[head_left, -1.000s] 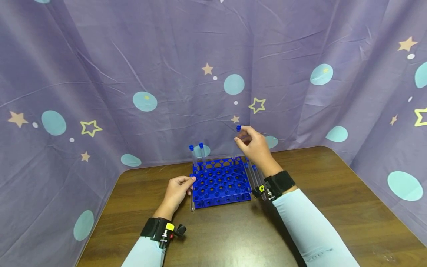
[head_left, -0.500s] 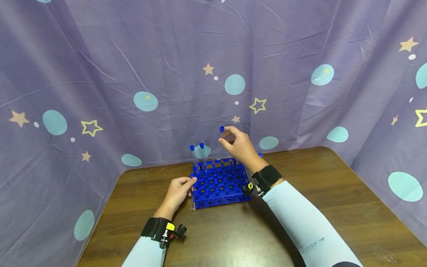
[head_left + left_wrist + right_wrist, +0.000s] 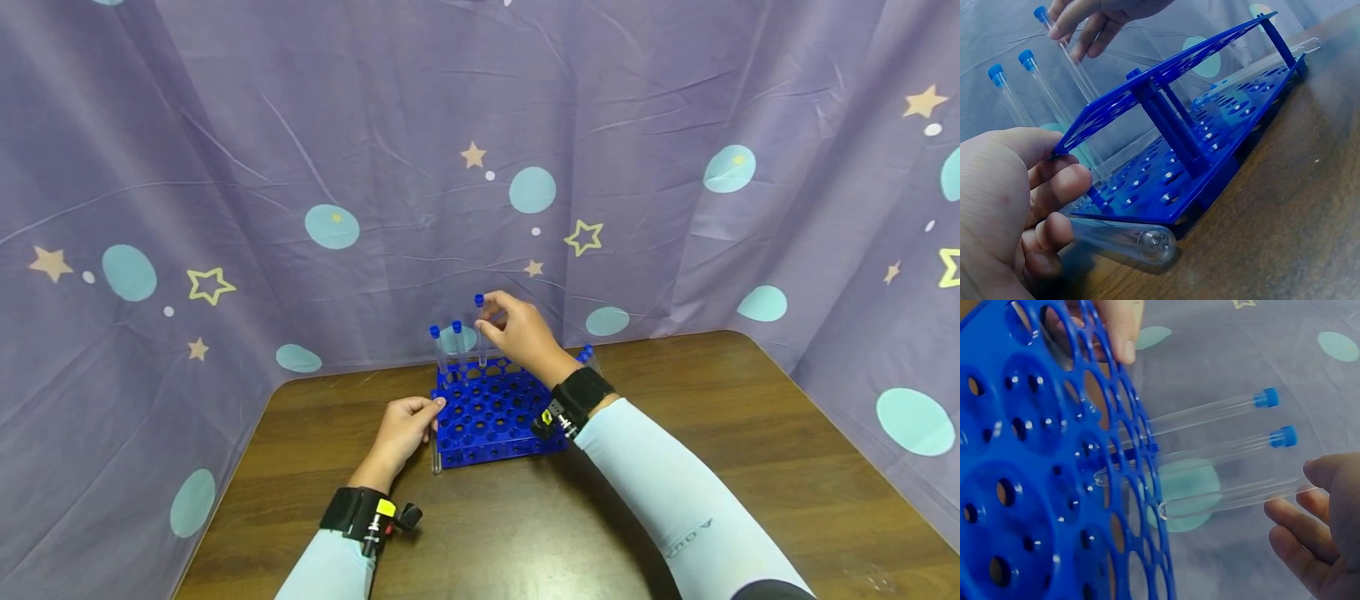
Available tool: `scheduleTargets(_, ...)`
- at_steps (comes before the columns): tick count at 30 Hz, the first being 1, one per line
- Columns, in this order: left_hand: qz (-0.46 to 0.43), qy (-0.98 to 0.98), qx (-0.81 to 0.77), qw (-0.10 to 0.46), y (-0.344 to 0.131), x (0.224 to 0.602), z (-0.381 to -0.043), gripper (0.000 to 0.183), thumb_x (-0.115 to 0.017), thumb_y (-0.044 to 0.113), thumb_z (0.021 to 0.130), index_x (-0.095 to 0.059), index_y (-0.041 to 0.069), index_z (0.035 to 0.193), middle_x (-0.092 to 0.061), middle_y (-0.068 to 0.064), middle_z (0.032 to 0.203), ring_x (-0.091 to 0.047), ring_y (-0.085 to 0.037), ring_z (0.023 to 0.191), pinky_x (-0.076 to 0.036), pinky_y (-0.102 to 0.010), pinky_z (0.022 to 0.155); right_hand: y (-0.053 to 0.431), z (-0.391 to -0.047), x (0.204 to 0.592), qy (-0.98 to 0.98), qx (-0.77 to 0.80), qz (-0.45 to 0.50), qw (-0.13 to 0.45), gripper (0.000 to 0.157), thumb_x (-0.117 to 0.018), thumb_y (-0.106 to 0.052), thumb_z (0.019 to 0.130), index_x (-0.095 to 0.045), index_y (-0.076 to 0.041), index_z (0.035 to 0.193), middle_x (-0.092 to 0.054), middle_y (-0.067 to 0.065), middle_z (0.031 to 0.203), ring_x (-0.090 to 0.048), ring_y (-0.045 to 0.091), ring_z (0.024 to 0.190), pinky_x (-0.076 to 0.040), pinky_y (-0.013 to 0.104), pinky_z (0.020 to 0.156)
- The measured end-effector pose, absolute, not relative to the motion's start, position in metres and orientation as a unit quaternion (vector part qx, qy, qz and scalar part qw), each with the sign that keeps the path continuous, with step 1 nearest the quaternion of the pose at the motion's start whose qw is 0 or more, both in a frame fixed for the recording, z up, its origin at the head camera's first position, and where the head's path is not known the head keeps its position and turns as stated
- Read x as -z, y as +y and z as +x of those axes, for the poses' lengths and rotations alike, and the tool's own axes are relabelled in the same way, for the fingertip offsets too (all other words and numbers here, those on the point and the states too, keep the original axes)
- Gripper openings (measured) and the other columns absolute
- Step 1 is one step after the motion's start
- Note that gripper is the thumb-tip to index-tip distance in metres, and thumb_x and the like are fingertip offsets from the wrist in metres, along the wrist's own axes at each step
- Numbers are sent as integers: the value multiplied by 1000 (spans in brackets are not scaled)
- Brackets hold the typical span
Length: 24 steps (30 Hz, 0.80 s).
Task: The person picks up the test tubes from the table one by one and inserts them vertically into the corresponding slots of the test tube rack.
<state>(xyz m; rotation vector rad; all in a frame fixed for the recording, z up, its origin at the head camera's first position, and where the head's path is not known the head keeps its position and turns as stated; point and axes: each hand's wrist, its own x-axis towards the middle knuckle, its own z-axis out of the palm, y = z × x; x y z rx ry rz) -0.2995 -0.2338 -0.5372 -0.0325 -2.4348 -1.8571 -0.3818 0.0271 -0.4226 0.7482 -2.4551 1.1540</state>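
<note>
A blue test tube rack point(image 3: 498, 417) stands on the table, its upper plate full of round holes. My left hand point(image 3: 408, 427) pinches the left edge of that plate between thumb and fingers. Over the back row, my right hand point(image 3: 520, 333) holds a clear test tube point(image 3: 1229, 499) near its blue cap point(image 3: 479, 299). The tube is upright, its rounded bottom right at a hole of the plate. Two capped test tubes point(image 3: 1015, 100) stand in the rack's back left corner, beside the held one.
Another test tube point(image 3: 1147, 242) lies on the table along the rack's left side, under my left hand. More capped tubes point(image 3: 588, 353) lie at the right side, partly hidden by my right arm. A purple patterned curtain point(image 3: 405, 167) hangs behind the wooden table point(image 3: 480, 525).
My right hand has carried the test tube leftward along the back of the rack, then slightly down beside the two standing tubes. The left hand keeps its grip on the rack.
</note>
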Motion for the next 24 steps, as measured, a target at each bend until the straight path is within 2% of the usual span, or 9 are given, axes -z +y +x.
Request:
scheduleTargets(7,-11,-795,605,40,-233,537,-299,39,-80,28,108,-77,-3,84,-64,5,64,-53,-12,54,-48,-25,54,23,-384,432,-865,-399,259,160,44,-81,-22,108,-67,-7,147,-83,7,119,-85,25,99,-68,40,82)
scheduleTargets(13,-10,-796,604,36,-233,538,-300,39,-80,29,108,-76,0,82,-64,5,64,-52,-12,54,-47,-25,55,23,-384,440,-874,-387,260,140,46,-80,-22,108,-66,-6,148,-83,7,120,-85,26,103,-68,39,85)
scheduleTargets(20,-13,-794,606,41,-232,538,-300,43,-80,29,108,-74,-5,83,-63,5,64,-52,-13,54,-47,-25,54,23,-383,447,-880,-376,263,125,46,-81,-19,107,-66,-3,148,-83,9,121,-84,26,106,-69,40,89)
scheduleTargets(24,-14,-800,598,44,-234,538,-300,40,-79,28,108,-75,-2,82,-63,5,63,-52,-11,54,-47,-25,54,23,-384,451,-879,-371,269,132,45,-81,-18,107,-67,-2,147,-84,8,118,-84,26,102,-69,40,87)
